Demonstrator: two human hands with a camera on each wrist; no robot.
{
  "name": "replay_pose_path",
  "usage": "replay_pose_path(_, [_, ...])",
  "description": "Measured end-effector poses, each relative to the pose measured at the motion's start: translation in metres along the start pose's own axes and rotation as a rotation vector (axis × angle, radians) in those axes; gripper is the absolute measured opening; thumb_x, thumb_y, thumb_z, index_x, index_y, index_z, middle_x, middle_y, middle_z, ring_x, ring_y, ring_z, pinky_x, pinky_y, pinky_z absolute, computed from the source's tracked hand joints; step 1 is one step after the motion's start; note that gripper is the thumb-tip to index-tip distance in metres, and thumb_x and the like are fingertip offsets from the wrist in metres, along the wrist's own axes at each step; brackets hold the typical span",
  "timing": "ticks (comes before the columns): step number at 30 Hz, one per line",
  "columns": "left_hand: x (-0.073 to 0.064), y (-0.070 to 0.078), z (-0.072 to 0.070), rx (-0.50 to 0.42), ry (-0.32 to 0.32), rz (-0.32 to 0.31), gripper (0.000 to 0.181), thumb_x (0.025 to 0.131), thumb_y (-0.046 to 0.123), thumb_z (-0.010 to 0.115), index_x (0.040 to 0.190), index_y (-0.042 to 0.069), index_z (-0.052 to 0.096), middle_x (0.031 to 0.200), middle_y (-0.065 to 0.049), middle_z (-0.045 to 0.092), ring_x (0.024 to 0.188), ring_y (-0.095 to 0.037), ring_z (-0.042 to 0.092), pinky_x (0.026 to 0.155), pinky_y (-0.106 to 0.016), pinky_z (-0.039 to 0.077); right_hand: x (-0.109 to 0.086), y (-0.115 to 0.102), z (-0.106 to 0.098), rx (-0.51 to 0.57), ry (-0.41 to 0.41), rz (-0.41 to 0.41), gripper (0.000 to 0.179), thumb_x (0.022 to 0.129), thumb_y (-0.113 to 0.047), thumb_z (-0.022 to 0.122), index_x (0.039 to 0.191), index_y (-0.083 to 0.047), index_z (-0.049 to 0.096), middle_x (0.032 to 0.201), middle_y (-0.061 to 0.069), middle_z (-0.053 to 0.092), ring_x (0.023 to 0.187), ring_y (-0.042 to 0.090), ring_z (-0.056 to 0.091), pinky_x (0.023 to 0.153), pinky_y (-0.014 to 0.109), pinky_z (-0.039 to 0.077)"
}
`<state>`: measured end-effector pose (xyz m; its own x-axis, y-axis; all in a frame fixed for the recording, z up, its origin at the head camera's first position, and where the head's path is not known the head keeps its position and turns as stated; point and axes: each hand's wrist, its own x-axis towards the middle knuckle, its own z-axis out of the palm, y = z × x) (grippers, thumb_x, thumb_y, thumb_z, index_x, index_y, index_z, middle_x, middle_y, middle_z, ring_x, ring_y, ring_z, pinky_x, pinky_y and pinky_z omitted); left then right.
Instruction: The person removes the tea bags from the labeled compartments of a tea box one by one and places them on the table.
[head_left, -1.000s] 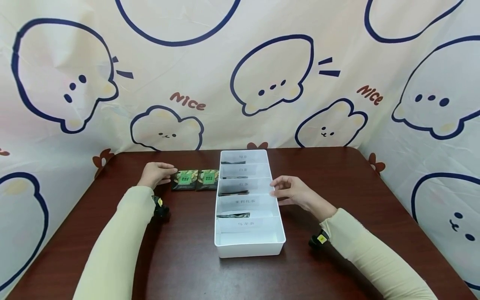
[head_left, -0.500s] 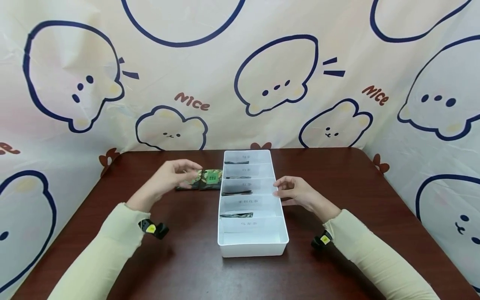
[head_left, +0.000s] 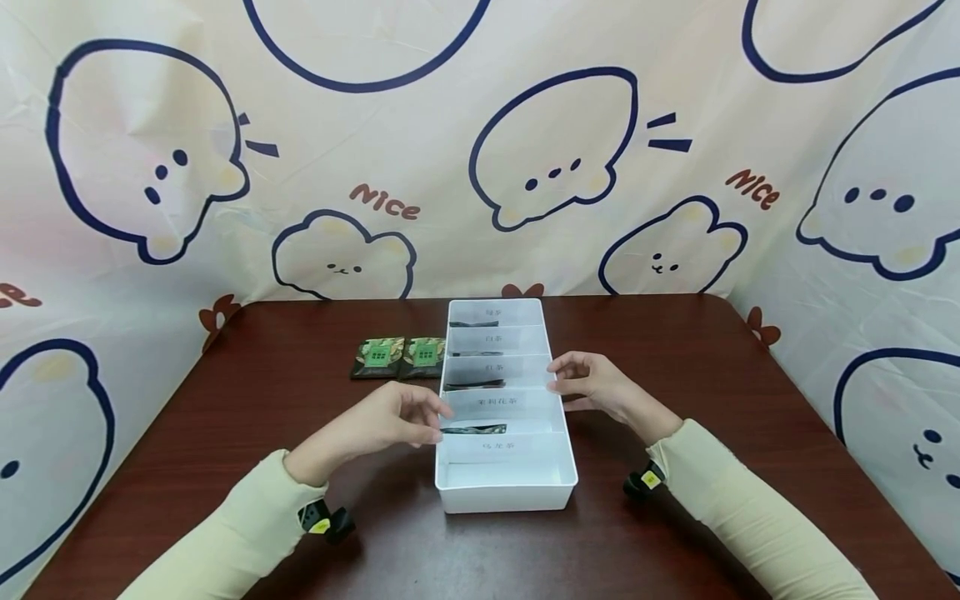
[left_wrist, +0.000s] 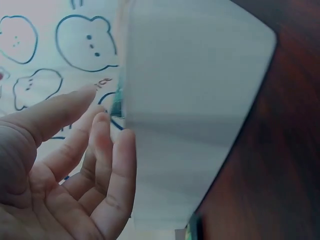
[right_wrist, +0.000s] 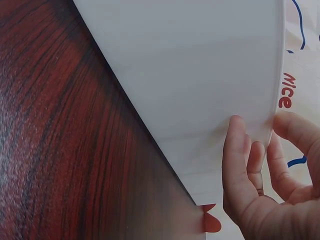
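A long white divided box [head_left: 506, 500] stands on the table, its several compartments marked with printed labels. Flat sachets lie in most of them, seen edge-on; one dark sachet [head_left: 475, 430] is in the compartment second from the front. My left hand [head_left: 382, 425] is at the box's left rim beside that sachet, fingers loosely bent, thumb and forefinger apart, holding nothing. My right hand [head_left: 596, 387] touches the right side of the box around its middle, with the thumb [right_wrist: 295, 127] at the rim and other fingers against the outer wall. Two green-and-black tea sachets [head_left: 377, 357] [head_left: 424, 357] lie left of the box.
The dark brown wooden table [head_left: 675, 533] carries everything. A cream cloth with cartoon drawings [head_left: 525, 250] hangs behind and on both sides. The front compartment [head_left: 506, 471] shows no sachet.
My left hand has left the two green sachets and come forward and right to the box's left rim. The right hand stays on the box; the sachets lie where they were.
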<state>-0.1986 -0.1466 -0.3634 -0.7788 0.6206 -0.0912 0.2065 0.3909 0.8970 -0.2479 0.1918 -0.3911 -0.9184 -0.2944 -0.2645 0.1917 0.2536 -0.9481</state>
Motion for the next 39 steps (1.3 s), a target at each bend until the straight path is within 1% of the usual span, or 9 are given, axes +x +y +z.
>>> replay_pose_path(6, [0.004, -0.007, 0.007, 0.067, 0.022, -0.042, 0.021, 0.085, 0.010, 0.073, 0.105, 0.004, 0.071, 0.069, 0.000, 0.056, 0.056, -0.011, 0.046, 0.049, -0.023, 0.036, 0.001, 0.001, 0.000, 0.002, -0.002, -0.005, 0.036, 0.086, -0.006, 0.071, 0.118, 0.001, 0.056, 0.094, 0.007, 0.054, 0.085, 0.018, 0.060, 0.078, 0.043, 0.058])
replay_pose_path(10, [0.006, -0.008, 0.011, 0.164, 0.050, -0.065, 0.017, 0.085, 0.012, 0.072, 0.102, 0.010, 0.074, 0.064, 0.003, 0.053, 0.052, -0.010, 0.041, 0.045, -0.022, 0.031, 0.001, 0.001, -0.001, 0.005, -0.004, -0.002, 0.036, 0.086, -0.006, 0.071, 0.118, 0.001, 0.056, 0.094, 0.006, 0.055, 0.084, 0.017, 0.061, 0.078, 0.042, 0.058])
replay_pose_path(17, [0.003, 0.004, 0.023, 0.481, 0.148, 0.006, 0.012, 0.085, 0.010, 0.071, 0.094, 0.010, 0.078, 0.071, 0.007, 0.055, 0.056, -0.006, 0.042, 0.051, -0.020, 0.036, 0.001, 0.000, 0.000, 0.004, -0.001, 0.000, 0.035, 0.086, -0.006, 0.071, 0.117, 0.000, 0.057, 0.094, 0.006, 0.055, 0.084, 0.017, 0.061, 0.078, 0.042, 0.058])
replay_pose_path(22, [0.000, 0.011, 0.032, 0.619, 0.209, 0.048, 0.007, 0.084, 0.009, 0.073, 0.088, 0.010, 0.078, 0.081, 0.007, 0.063, 0.055, -0.001, 0.044, 0.049, -0.019, 0.037, 0.000, 0.000, 0.001, 0.003, 0.005, 0.005, 0.034, 0.085, -0.006, 0.072, 0.116, -0.001, 0.058, 0.094, 0.006, 0.055, 0.085, 0.017, 0.061, 0.078, 0.042, 0.058])
replay_pose_path(26, [-0.001, 0.014, 0.033, 0.721, 0.261, 0.118, 0.004, 0.081, 0.011, 0.076, 0.082, 0.014, 0.077, 0.079, 0.010, 0.062, 0.062, 0.001, 0.050, 0.054, -0.017, 0.042, 0.000, 0.000, 0.000, 0.001, 0.007, 0.006, 0.034, 0.085, -0.006, 0.072, 0.116, -0.001, 0.058, 0.094, 0.006, 0.055, 0.085, 0.017, 0.061, 0.078, 0.042, 0.058])
replay_pose_path(29, [-0.001, 0.014, 0.032, 0.758, 0.297, 0.146, 0.007, 0.077, 0.013, 0.080, 0.077, 0.019, 0.076, 0.076, 0.014, 0.059, 0.064, 0.002, 0.051, 0.056, -0.017, 0.043, 0.000, 0.000, 0.000, 0.002, 0.005, 0.004, 0.034, 0.085, -0.006, 0.072, 0.116, -0.001, 0.058, 0.094, 0.006, 0.055, 0.085, 0.017, 0.061, 0.077, 0.042, 0.058])
replay_pose_path(32, [0.001, 0.014, 0.030, 0.750, 0.318, 0.135, 0.013, 0.073, 0.016, 0.084, 0.072, 0.023, 0.073, 0.072, 0.017, 0.055, 0.062, 0.003, 0.049, 0.055, -0.017, 0.042, 0.000, 0.000, -0.001, 0.006, 0.000, 0.004, 0.034, 0.085, -0.006, 0.071, 0.116, -0.001, 0.058, 0.093, 0.005, 0.056, 0.084, 0.017, 0.061, 0.078, 0.042, 0.058])
replay_pose_path(35, [0.002, 0.014, 0.028, 0.713, 0.318, 0.106, 0.020, 0.070, 0.019, 0.087, 0.067, 0.025, 0.068, 0.069, 0.017, 0.052, 0.060, 0.002, 0.047, 0.053, -0.018, 0.041, 0.001, 0.001, -0.001, 0.005, -0.002, 0.005, 0.035, 0.085, -0.006, 0.072, 0.117, 0.000, 0.057, 0.093, 0.006, 0.056, 0.084, 0.017, 0.061, 0.078, 0.042, 0.058])
replay_pose_path(39, [0.002, 0.017, 0.024, 0.619, 0.282, 0.059, 0.024, 0.068, 0.021, 0.088, 0.066, 0.024, 0.064, 0.071, 0.014, 0.052, 0.059, -0.003, 0.048, 0.052, -0.020, 0.042, 0.001, 0.000, -0.001, 0.010, 0.003, 0.013, 0.035, 0.085, -0.006, 0.072, 0.116, -0.001, 0.058, 0.094, 0.006, 0.055, 0.085, 0.017, 0.061, 0.078, 0.042, 0.058])
